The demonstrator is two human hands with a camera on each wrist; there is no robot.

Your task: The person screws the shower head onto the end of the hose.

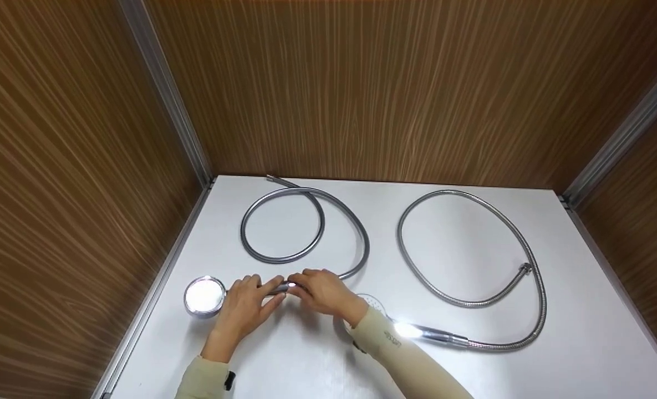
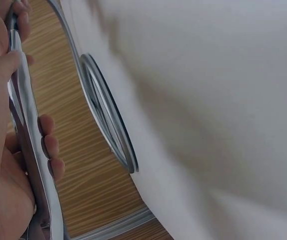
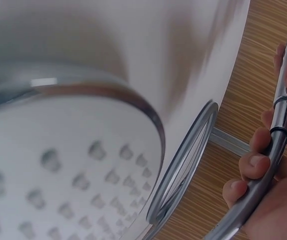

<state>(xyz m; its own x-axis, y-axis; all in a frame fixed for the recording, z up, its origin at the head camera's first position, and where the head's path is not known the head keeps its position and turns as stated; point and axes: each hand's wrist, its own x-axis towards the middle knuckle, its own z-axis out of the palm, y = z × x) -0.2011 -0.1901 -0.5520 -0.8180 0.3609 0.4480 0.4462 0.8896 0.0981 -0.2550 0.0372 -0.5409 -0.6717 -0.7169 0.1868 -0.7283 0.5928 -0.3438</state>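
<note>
My left hand (image 1: 243, 305) grips the chrome handle (image 2: 39, 155) of a shower head, its fingers wrapped around it. That shower head's round bright face (image 1: 204, 297) lies to the left of the hand. My right hand (image 1: 325, 292) holds the end of a smooth grey shower hose (image 3: 256, 192), with curled fingers at its chrome connector (image 3: 282, 114). Connector and handle meet end to end between the two hands; how tightly they are joined I cannot tell. Beyond the hands, the rest of this hose (image 1: 366, 238) loops on the white table (image 1: 284, 366).
Under and beside my right forearm lies a second shower head (image 1: 372, 302), partly hidden, its chrome handle (image 1: 436, 334) joined to a ribbed metal hose (image 1: 528, 244) coiled at the right. Wood-patterned panels (image 1: 361, 94) stand around the table's back and sides.
</note>
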